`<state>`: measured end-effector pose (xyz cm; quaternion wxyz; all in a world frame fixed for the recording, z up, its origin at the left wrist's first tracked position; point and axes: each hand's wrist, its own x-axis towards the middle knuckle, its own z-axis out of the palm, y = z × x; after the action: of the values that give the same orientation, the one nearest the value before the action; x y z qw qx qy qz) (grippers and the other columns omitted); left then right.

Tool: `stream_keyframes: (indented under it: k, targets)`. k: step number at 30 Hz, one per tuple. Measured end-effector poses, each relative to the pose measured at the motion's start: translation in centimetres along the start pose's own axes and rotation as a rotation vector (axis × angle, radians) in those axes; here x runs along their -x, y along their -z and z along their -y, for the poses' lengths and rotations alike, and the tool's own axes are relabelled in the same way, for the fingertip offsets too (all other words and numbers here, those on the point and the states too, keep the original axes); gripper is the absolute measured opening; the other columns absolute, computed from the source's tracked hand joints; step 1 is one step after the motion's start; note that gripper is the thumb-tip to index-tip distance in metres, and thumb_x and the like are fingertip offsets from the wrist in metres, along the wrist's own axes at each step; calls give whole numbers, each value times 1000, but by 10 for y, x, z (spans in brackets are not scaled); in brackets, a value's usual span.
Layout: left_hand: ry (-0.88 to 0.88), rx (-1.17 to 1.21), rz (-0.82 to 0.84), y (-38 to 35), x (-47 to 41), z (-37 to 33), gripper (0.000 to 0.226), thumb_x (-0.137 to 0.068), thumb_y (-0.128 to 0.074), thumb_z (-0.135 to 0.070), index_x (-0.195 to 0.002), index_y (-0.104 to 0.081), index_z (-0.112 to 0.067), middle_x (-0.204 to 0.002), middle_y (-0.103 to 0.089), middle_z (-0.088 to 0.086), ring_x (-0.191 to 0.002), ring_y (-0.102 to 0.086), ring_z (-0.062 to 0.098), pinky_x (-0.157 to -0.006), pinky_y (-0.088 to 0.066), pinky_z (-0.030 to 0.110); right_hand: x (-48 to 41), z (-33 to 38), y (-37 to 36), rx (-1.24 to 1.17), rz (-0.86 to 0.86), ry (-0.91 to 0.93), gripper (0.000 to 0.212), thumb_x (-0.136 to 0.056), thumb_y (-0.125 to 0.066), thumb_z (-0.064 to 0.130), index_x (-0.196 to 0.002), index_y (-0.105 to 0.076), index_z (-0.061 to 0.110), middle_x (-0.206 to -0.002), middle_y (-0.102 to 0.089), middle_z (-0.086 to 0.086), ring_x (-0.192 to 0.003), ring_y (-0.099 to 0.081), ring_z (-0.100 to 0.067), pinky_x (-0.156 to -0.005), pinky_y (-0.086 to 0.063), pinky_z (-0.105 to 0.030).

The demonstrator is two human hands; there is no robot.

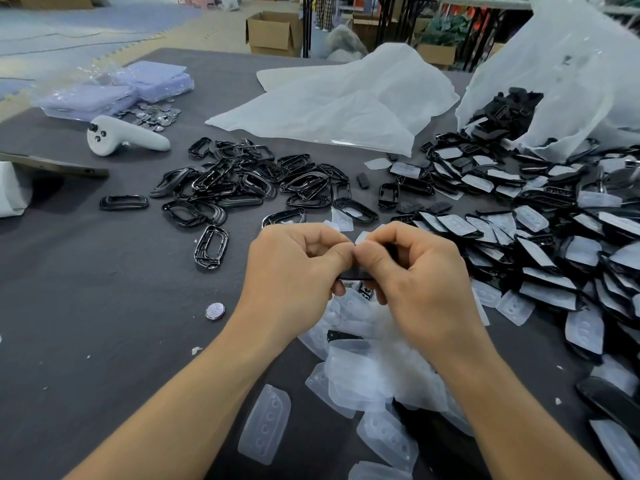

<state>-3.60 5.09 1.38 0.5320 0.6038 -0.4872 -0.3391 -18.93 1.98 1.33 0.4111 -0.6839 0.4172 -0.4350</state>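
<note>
Left hand (294, 268): pinches black shell (356, 273)
Right hand (415, 271): pinches same shell
Coin cell (215, 311): left of shell, apart

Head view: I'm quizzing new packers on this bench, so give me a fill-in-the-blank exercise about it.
1. The left hand and right hand pinch a small part coloured ____.
2. The coin cell lies on the ____ hand's side.
3. The controller on the table is coloured ____.
Missing words: black; left; white.
</note>
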Motion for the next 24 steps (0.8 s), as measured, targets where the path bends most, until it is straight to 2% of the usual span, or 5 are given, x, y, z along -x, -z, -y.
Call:
stream_keyframes:
  k: [4, 7, 13, 18, 24]
  targets:
    - [-40, -12, -20, 3, -1, -1, 21, -87, -77, -9, -74, -78, -26, -55, -70, 1, -44, -64, 14, -48, -46, 18, -1, 3, 2, -126, 21, -48, 27, -103, -58, 8, -85, -74, 21, -61, -68, -1, -48, -57, -13, -45, -44, -21]
    - [-26, -12, -47, 4, -2, 0, 23, -86, -77, -9, -73, -79, -29, -55, -70, 0, -44, -65, 15, -47, -48, 20, -3, 3, 4, -252, 22, -117, 30, -106, -49, 4, -97, -75, 17, -68, -72, -10, -52, -65, -26, -47, -49, -27]
    - [12, 9, -68, 5, -4, 2, 8, -76, -72, -30, -72, -78, -33, -58, -71, 1, -47, -66, 17, -49, -47, 24, 0, 2, 0, -135, 84, -99, 32, -91, -69, 2, -99, -72, 33, -67, -73, -4, -55, -67, -16, -55, -53, -22]
    - [93, 49, 23, 7, -4, 3, 13, -79, -73, -39, -81, -82, -30, -66, -74, 6, -52, -65, 20, -53, -49, 28, -3, 1, 2, -194, -2, -156, 33, -89, -68, -5, -94, -75, 27, -63, -71, -8, -50, -61, -18, -51, -50, -22]
    - [152, 90, 97, 14, -8, 2, 11, -88, -74, -2, -97, -77, -8, -68, -74, 12, -51, -61, 17, -49, -48, 22, -5, 2, 5, -264, -5, -197, 33, -88, -67, -9, -94, -78, 22, -65, -71, -12, -50, -61, -22, -51, -51, -26]
